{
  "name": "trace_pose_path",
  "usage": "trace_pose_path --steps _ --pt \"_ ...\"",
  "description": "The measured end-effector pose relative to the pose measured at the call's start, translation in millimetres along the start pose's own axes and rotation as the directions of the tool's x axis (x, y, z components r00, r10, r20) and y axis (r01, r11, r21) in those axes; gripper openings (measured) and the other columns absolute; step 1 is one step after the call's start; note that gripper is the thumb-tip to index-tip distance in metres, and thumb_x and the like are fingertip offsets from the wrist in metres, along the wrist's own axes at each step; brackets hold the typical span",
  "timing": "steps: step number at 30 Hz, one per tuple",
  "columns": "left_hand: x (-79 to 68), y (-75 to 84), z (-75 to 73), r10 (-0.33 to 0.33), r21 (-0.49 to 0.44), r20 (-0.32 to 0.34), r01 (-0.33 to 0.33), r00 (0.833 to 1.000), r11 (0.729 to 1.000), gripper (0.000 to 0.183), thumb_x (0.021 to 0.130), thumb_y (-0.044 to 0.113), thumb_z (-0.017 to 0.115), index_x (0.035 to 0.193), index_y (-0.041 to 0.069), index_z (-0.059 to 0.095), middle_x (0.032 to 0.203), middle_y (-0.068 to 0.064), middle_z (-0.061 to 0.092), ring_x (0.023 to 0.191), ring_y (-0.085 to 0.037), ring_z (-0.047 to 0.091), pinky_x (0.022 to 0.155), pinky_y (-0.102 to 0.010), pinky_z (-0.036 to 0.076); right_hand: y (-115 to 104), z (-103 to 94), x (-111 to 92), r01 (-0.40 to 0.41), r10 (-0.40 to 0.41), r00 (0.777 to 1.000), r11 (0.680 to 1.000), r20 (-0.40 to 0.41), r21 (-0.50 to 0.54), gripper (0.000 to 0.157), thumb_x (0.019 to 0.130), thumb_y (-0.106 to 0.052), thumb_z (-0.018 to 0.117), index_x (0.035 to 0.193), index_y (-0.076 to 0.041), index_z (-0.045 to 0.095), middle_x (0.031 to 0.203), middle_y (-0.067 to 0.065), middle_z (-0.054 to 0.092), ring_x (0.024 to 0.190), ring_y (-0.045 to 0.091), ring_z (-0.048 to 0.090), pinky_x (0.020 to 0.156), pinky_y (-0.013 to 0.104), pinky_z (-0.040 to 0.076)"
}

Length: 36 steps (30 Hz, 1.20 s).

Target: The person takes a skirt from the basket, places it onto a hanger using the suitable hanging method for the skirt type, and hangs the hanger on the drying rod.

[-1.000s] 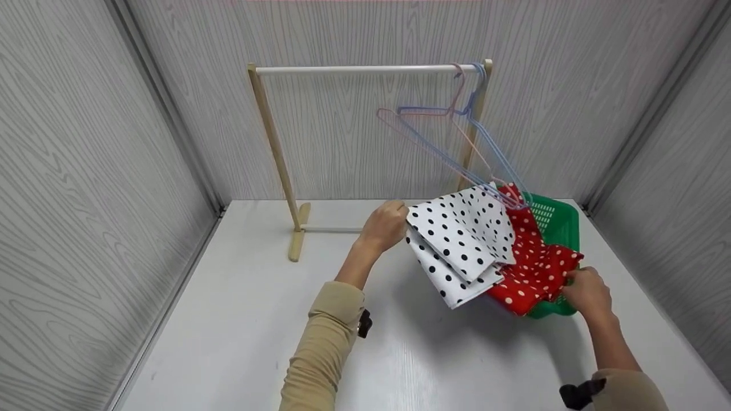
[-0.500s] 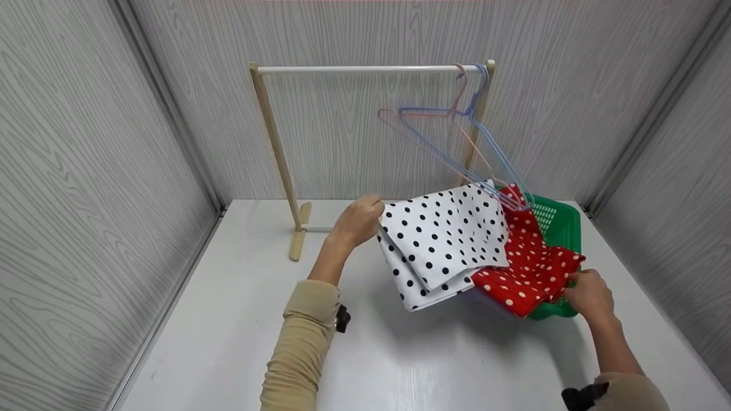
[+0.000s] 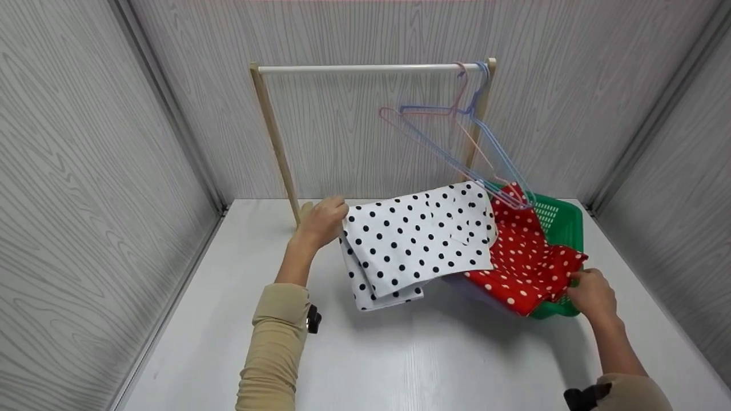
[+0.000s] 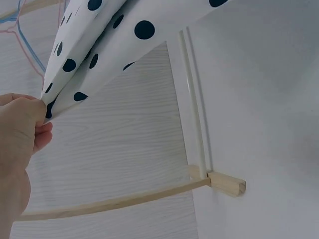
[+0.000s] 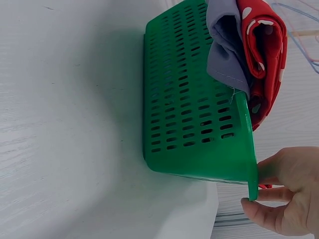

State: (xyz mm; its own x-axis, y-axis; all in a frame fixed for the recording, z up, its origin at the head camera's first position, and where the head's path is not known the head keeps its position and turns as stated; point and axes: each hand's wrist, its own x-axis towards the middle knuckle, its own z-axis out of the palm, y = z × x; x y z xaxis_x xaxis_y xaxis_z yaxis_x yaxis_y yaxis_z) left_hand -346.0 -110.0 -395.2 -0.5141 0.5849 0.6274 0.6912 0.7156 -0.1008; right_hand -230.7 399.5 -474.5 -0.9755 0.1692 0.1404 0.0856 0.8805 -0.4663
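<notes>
With left hand (image 3: 321, 221), pinching one end of a white cloth (image 3: 417, 237); with right hand (image 3: 593, 293), gripping a green basket (image 3: 566, 228) by its rim. Crisp white with round black dots, folded in layers, held out above the surface (image 3: 400, 365), overlapping red polka-dot cloth (image 3: 521, 257) in the basket.

Tan cuffed sleeves (image 3: 269, 354), black wrist devices (image 3: 313, 319)

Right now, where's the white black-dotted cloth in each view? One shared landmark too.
Head: white cloth around centre, upper left corner in the left hand.
Left wrist: along the top, tapering down left to the hand.
Right wrist: not in it.
Shared landmark: hangers, upper right in head, top left in left wrist, top right in right wrist.
</notes>
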Motion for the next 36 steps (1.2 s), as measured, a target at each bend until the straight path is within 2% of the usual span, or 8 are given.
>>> trace_pose_path --steps 7,15,20,26,29,33,34,36 --pt "-26.0 -14.7 3.9 -0.012 0.147 0.026 0.008 1.000 0.989 0.016 0.070 -0.010 0.066 0.072 0.001 0.055 0.070 -0.008 0.049 0.058 -0.024 0.047 0.058 -0.037 0.039 0.8 4.3 -2.5 0.015 -0.015 1.000 1.000 -0.005 -0.003 0.031 0.082 0.001 0.055 0.105 0.021 0.056 0.106 0.040 0.045 0.084 0.047 0.053 0.059 0.047 0.050" --pt "-45.6 -25.1 7.4 -0.063 0.170 0.058 0.052 0.996 0.984 0.014 0.070 -0.013 0.066 0.073 -0.003 0.058 0.071 -0.010 0.050 0.069 -0.025 0.049 0.064 -0.032 0.046 0.4 5.2 -0.9 0.011 -0.011 1.000 1.000 -0.019 -0.006 0.031 0.082 0.002 0.055 0.106 0.022 0.055 0.106 0.040 0.044 0.083 0.048 0.054 0.061 0.048 0.051" --pt "-57.4 -24.3 13.2 -0.119 0.176 0.095 0.101 0.988 0.979 0.014 0.070 -0.013 0.067 0.078 -0.004 0.059 0.075 -0.012 0.052 0.069 -0.026 0.057 0.066 -0.032 0.049 1.7 4.5 -1.2 -0.003 0.003 1.000 1.000 -0.003 -0.002 0.033 0.082 0.001 0.054 0.107 0.022 0.054 0.107 0.041 0.044 0.083 0.048 0.054 0.061 0.047 0.051" --pt "-65.6 -17.7 29.0 -0.096 0.247 0.119 0.064 0.988 0.967 0.012 0.073 -0.011 0.066 0.081 -0.004 0.061 0.076 -0.013 0.054 0.067 -0.027 0.057 0.059 -0.034 0.050 1.6 4.4 -0.6 -0.015 0.015 1.000 1.000 0.001 0.012 0.032 0.083 0.001 0.054 0.107 0.021 0.055 0.108 0.040 0.043 0.084 0.047 0.053 0.062 0.046 0.051" --pt "-71.6 -14.6 36.1 -0.128 0.253 0.137 0.090 0.982 0.963 0.009 0.075 -0.009 0.066 0.081 -0.004 0.062 0.077 -0.014 0.054 0.070 -0.027 0.058 0.062 -0.036 0.049 0.6 4.6 -1.3 -0.001 0.001 1.000 1.000 -0.010 0.014 0.029 0.082 0.001 0.054 0.105 0.020 0.057 0.105 0.039 0.045 0.082 0.046 0.053 0.060 0.046 0.051" --pt "-80.4 -11.7 40.7 -0.275 0.181 0.157 0.246 0.948 0.952 0.010 0.076 -0.011 0.064 0.084 -0.007 0.061 0.083 -0.017 0.055 0.078 -0.031 0.059 0.070 -0.038 0.049 -1.3 3.7 -3.3 0.029 -0.029 0.998 1.000 -0.054 -0.009 0.024 0.081 0.002 0.056 0.099 0.017 0.060 0.093 0.034 0.049 0.077 0.040 0.051 0.057 0.044 0.050" --pt "-81.9 -11.1 41.1 -0.331 0.151 0.170 0.307 0.928 0.940 0.012 0.077 -0.011 0.062 0.088 -0.008 0.060 0.086 -0.018 0.055 0.079 -0.033 0.059 0.071 -0.038 0.050 -1.9 3.1 -3.7 0.036 -0.038 0.997 0.999 -0.066 -0.017 0.022 0.080 0.002 0.057 0.097 0.016 0.061 0.088 0.032 0.050 0.075 0.038 0.050 0.055 0.043 0.049" --pt "-84.2 -9.8 41.3 -0.457 0.074 0.206 0.452 0.865 0.889 0.016 0.080 -0.009 0.059 0.096 -0.010 0.057 0.089 -0.021 0.056 0.080 -0.035 0.060 0.070 -0.040 0.050 -2.8 1.3 -4.2 0.045 -0.048 0.995 0.998 -0.085 -0.033 0.020 0.079 0.002 0.057 0.093 0.015 0.062 0.079 0.027 0.051 0.071 0.034 0.049 0.052 0.041 0.047"
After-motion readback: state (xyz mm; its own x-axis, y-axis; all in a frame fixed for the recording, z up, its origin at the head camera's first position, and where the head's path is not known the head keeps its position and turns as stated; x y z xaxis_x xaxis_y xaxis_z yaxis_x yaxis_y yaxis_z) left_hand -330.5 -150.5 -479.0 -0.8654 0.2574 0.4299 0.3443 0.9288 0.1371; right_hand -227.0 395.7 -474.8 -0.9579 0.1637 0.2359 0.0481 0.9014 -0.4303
